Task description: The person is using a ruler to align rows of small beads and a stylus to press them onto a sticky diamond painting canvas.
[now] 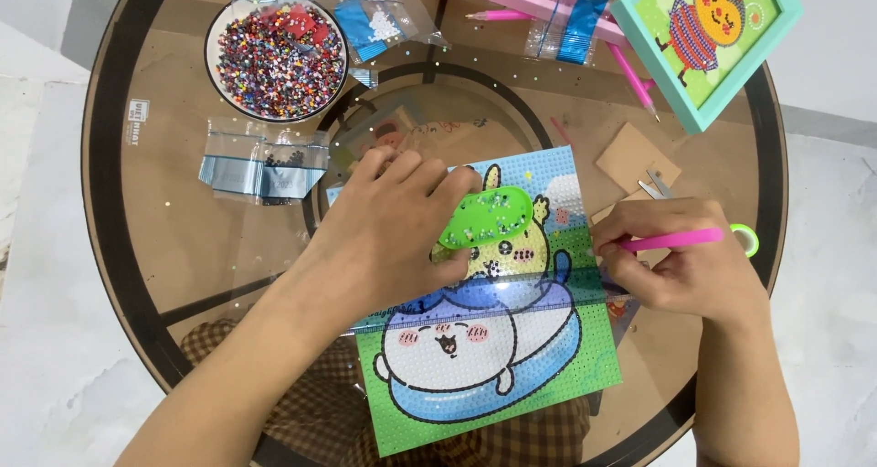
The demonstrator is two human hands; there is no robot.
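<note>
Diamond-painting canvas (493, 339) with a cartoon animal lies flat on the round glass tabletop (174, 229), directly under both hands. Left hand (393, 229) presses palm-down on the canvas's upper left part, fingers spread, apparently to keep the sheet from sliding; its fingertips touch a green bead tray (486, 217) resting on the picture, close by for picking. Right hand (685, 266), at the canvas's right edge, is closed around a pink pen (671, 240) whose tip points left toward the picture. Beyond the left hand sits a bowl of mixed beads (276, 58); beyond the right, a framed finished picture (708, 28).
</note>
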